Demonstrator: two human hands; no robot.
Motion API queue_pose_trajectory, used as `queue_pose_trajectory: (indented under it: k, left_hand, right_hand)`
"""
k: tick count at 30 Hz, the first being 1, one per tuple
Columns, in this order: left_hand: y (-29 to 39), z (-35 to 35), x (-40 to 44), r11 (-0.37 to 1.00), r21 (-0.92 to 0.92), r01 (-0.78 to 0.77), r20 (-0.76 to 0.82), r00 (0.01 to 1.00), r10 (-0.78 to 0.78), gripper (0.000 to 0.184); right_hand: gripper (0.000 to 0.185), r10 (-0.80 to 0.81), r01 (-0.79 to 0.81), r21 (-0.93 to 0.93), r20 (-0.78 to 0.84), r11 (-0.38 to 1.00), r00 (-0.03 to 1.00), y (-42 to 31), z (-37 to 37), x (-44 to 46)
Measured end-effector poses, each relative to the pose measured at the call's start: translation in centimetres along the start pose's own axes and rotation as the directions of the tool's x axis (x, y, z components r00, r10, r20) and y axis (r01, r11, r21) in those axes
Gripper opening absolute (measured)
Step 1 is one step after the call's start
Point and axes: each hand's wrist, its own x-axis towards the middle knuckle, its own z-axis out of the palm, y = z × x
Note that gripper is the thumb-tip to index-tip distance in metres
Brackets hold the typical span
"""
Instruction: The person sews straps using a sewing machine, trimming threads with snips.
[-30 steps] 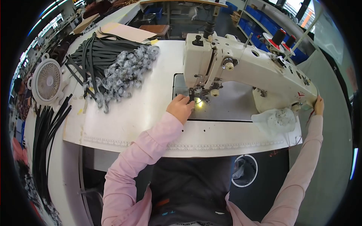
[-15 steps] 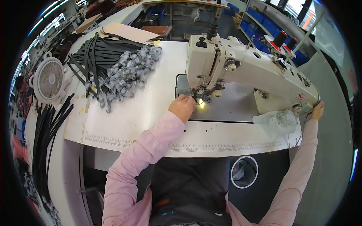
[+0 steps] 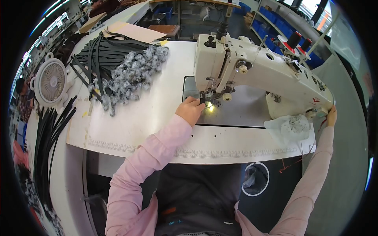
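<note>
My left hand [image 3: 190,111] is closed at the needle area of the white sewing machine [image 3: 252,59], its fingers pinching a small dark piece [image 3: 202,100] under the presser foot. A small lamp lights the metal plate [image 3: 244,110] just right of my fingertips. At the machine's far right end, my right hand [image 3: 332,116] rests against the edge of the handwheel [image 3: 334,103], its fingers reaching up along it. How far those fingers curl round the wheel is partly hidden.
Dark straps [image 3: 106,55] with plastic-wrapped ends [image 3: 130,74] lie at the table's back left, near a white fan [image 3: 51,80]. More black straps [image 3: 43,149] hang at the left. A clear bag [image 3: 293,128] lies right; a bin [image 3: 256,179] stands below.
The fingers of my right hand have shifted on the handwheel, and its forearm moved slightly. My left hand stays at the needle area. The view has shifted a little.
</note>
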Motion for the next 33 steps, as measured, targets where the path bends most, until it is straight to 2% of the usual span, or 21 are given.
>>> queue_pose_trajectory:
  k: [1, 3, 6, 12, 15, 17, 21, 24, 27, 30, 33]
  left_hand:
    - [0.0, 0.0, 0.1, 1.0, -0.001, -0.002, -0.001, 1.0, 0.002, 0.022]
    - [-0.1, -0.1, 0.1, 1.0, -0.006, -0.003, 0.006, 1.0, 0.003, 0.022]
    - [-0.2, -0.2, 0.4, 1.0, -0.009, 0.005, 0.023, 1.0, -0.005, 0.021]
    - [-0.1, -0.4, 0.4, 1.0, -0.01, 0.006, 0.054, 0.999, -0.005, 0.021]
    - [0.1, -0.5, 0.5, 1.0, -0.012, 0.007, 0.061, 0.998, -0.006, 0.021]
    - [0.1, -0.8, 0.5, 1.0, -0.021, 0.008, 0.072, 0.997, -0.006, 0.022]
    - [0.2, -0.6, 0.5, 1.0, -0.015, -0.002, 0.017, 1.0, 0.003, 0.022]
    - [-0.1, -0.4, 0.5, 1.0, -0.009, -0.006, -0.006, 1.0, 0.006, 0.023]
    - [0.0, -0.3, 0.4, 1.0, -0.015, 0.003, 0.004, 1.0, -0.003, 0.023]
    - [-0.2, -0.2, 0.4, 1.0, -0.017, 0.001, 0.007, 1.0, -0.001, 0.024]
    - [-0.2, -0.2, 0.4, 1.0, -0.021, -0.002, 0.009, 1.0, 0.002, 0.024]
  right_hand:
    - [0.047, 0.014, -0.005, 0.175, -0.053, 0.985, 0.999, -0.4, 0.9, -1.4]
    - [0.048, 0.07, 0.015, 0.504, -0.149, 0.864, 0.986, -0.2, 3.0, -4.5]
    - [0.048, 0.002, 0.067, 0.389, -0.173, 0.919, 0.985, 0.2, 2.9, -4.9]
    - [0.048, 0.13, -0.075, 0.422, -0.104, 0.903, 0.986, -2.9, 2.4, -5.9]
    - [0.051, -0.015, 0.05, 0.206, -0.168, 0.977, 0.986, -4.1, 1.7, -5.2]
    - [0.05, -0.148, 0.149, -0.005, -0.163, 0.989, 0.975, -4.9, 1.2, -4.0]
    - [0.051, -0.438, 0.379, -0.336, -0.119, 0.862, 0.891, -2.4, 0.2, 0.8]
    - [0.05, -0.158, 0.155, -0.31, 0.014, 0.938, 0.987, -0.2, -1.4, 3.3]
    - [0.048, -0.035, 0.022, -0.256, -0.046, 0.966, 0.998, -2.0, -0.7, -0.8]
    - [0.049, -0.139, 0.142, 0.014, -0.14, 0.99, 0.98, 0.8, 0.4, -0.8]
    - [0.05, -0.112, 0.094, -0.173, -0.102, 0.98, 0.988, 0.4, -0.3, -0.2]
